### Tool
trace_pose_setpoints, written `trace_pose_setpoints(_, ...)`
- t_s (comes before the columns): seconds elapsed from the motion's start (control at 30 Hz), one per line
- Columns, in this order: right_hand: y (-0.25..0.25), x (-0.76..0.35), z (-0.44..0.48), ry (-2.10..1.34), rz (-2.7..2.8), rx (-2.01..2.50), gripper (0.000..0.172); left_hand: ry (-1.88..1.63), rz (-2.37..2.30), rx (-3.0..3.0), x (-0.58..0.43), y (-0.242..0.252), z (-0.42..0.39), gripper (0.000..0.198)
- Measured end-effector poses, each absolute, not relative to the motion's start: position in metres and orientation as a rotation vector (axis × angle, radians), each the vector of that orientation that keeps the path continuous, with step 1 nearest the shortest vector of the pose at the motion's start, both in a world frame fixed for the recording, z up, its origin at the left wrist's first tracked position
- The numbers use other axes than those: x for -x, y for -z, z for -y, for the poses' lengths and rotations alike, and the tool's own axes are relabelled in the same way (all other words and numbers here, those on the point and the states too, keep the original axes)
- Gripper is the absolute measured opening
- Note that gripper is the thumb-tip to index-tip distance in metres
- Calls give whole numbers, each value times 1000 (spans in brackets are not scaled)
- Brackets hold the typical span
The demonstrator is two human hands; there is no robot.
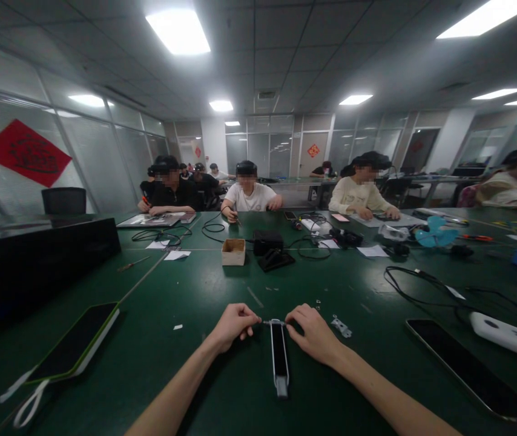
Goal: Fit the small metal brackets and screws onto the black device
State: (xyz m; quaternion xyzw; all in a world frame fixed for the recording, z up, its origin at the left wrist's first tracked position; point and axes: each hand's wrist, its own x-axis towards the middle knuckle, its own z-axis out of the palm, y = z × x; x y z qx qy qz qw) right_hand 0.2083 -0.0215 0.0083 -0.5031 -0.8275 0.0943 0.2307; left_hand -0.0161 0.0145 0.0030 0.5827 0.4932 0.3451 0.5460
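A slim black device with a silver frame (279,357) lies lengthwise on the green table (186,387), its far end between my hands. My left hand (235,327) is closed in a pinch just left of that end. A tiny metallic bit (266,322) shows at its fingertips, too small to name. My right hand (310,332) has its bent fingers closed at the device's far right corner, touching it. Beyond my right hand lie a small clear plastic piece (341,326) and several tiny parts (318,302).
A green-edged phone (77,345) lies at left, a dark phone (467,366) and a white power strip (510,336) at right. Farther off stand a small open box (233,252), a black case (268,242) and a blue fan (435,233). Several people sit across the table.
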Motion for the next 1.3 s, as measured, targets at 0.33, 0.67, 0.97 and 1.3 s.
trace_pose_setpoints(0.33,-12,-208,23,-268,2283,1379,16,-732,-1134,-1437,14,-2,-14,14)
trace_pose_setpoints(0.67,-9,-209,21,-222,2292,1323,16,-720,-1110,-1448,11,-6,-10,23)
trace_pose_setpoints(0.97,-10,-209,23,-244,2298,1342,16,-707,-1150,-1508,10,-3,-11,19)
trace_pose_setpoints(1.3,-9,-210,22,-226,2291,1312,17,-748,-1165,-1542,7,1,-12,11)
